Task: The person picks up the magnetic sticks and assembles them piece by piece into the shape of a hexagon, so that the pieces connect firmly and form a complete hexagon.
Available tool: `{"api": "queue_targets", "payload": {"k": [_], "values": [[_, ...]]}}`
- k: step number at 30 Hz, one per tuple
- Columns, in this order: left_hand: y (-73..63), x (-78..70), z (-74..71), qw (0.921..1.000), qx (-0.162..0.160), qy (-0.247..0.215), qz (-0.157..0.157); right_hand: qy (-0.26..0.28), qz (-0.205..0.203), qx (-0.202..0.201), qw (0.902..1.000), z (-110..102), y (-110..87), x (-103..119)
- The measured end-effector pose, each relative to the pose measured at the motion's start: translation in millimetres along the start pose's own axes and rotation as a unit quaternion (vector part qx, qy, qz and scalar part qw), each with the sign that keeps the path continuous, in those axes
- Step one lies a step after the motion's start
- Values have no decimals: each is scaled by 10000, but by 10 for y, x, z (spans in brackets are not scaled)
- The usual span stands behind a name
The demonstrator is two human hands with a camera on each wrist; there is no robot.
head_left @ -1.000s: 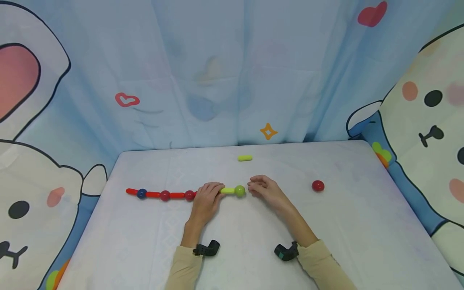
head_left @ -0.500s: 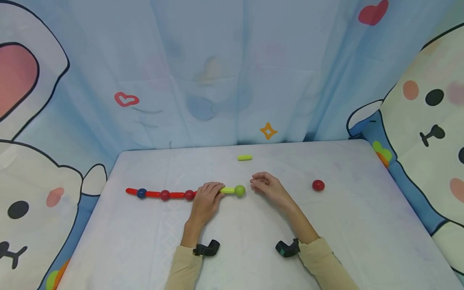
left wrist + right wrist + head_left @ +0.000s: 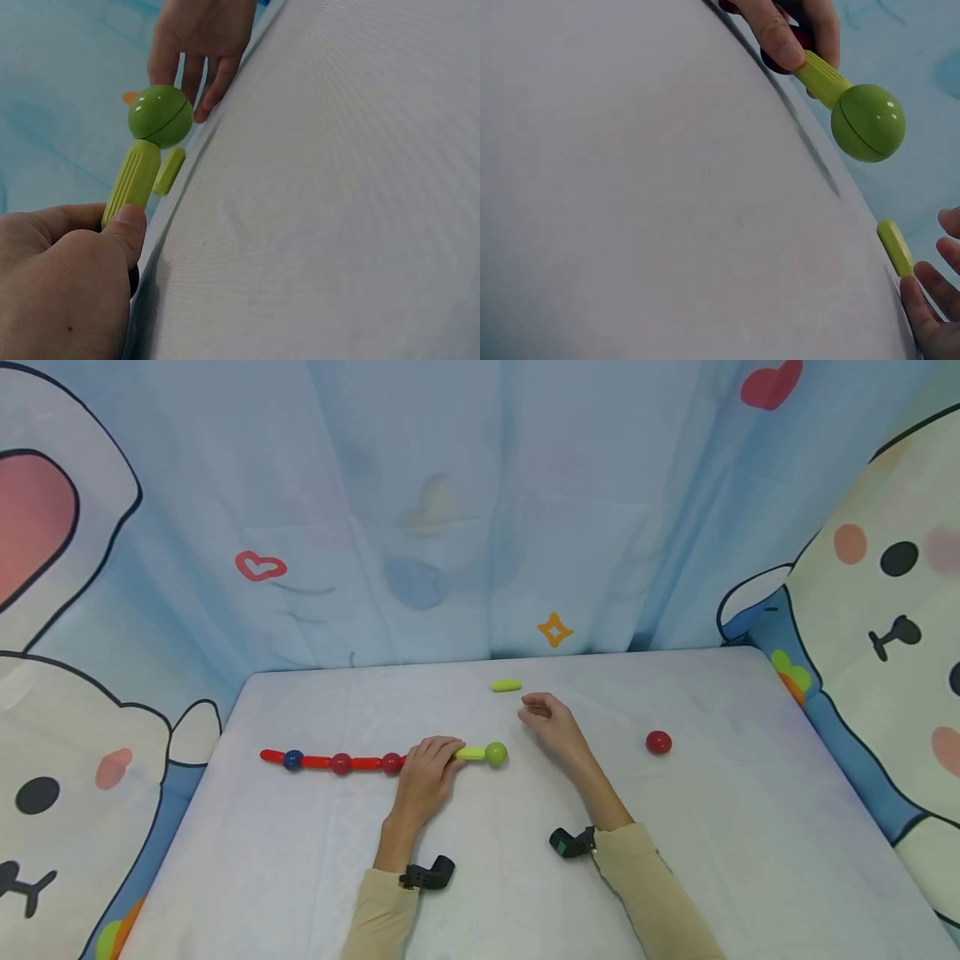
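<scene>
My left hand holds a chain of plastic rods and balls, its thumb and finger pinching the yellow-green rod. A green ball is fixed on that rod's right end. Left of the hand the chain continues with red rods, two red balls and a blue ball; the part beneath the hand is hidden. My right hand holds nothing, fingers slightly bent, just right of and nearer than a loose yellow-green rod. In the right wrist view, its fingertips appear close to this rod.
A loose red ball lies on the right side of the white-covered table. Behind the table's far edge hangs a blue patterned curtain. Each wrist wears a black camera.
My right hand has moved away from the green ball toward the table's far side, closer to the loose yellow-green rod. The left hand and the chain have stayed in place.
</scene>
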State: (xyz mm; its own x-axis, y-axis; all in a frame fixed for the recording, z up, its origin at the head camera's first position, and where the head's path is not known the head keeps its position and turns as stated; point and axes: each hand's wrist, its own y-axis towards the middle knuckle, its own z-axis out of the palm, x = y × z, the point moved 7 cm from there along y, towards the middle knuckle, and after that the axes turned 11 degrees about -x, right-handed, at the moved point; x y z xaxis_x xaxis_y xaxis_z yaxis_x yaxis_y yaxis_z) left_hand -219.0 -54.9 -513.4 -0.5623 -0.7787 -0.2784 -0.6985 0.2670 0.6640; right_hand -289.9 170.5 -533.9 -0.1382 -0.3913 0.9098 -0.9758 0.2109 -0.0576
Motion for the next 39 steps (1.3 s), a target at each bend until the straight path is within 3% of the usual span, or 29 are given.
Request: {"api": "queue_targets", "payload": {"k": [6, 9, 21, 28, 34, 39], "values": [[-6, -4, 24, 9998, 148, -34, -115, 446, -60, -342, 9984, 1, 220, -11], [-9, -9, 27, 9998, 160, -25, -137, 511, -275, -299, 9979, 33, 312, 3], [6, -10, 19, 9998, 174, 97, -85, -152, -758, 230, 9967, 183, 442, 75], [-19, 3, 34, 9996, 232, 100, -108, -1024, -949, 36, 9902, 247, 502, 108], [-20, 12, 45, 9997, 203, 92, -105, -1159, -1192, -224, 9858, 266, 528, 149], [-9, 10, 27, 9997, 174, 125, -81, -1017, -1147, -11, 9882, 274, 463, 111]]}}
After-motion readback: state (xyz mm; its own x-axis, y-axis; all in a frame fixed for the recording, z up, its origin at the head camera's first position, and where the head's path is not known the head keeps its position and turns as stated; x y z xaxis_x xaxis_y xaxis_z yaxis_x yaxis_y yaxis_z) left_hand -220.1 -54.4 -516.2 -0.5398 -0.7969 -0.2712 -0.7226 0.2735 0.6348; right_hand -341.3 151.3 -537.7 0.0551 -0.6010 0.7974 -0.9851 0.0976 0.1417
